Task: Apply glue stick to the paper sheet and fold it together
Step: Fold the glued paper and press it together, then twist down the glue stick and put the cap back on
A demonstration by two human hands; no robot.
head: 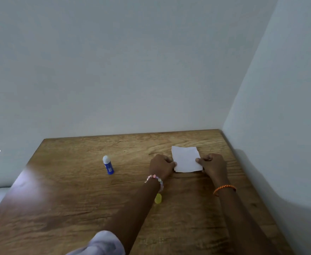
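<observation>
Fingers of left hand (161, 165) and right hand (213, 165) pinch folded paper sheet (186, 159); glue stick (108, 165) upright at 9 o'clock.

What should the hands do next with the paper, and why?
Probably press the paper flat along its near edge. It looks already folded small, both the left hand and right hand pinch its sides, and the glue stick stands untouched off to the left, with its yellow cap lying separately.
</observation>
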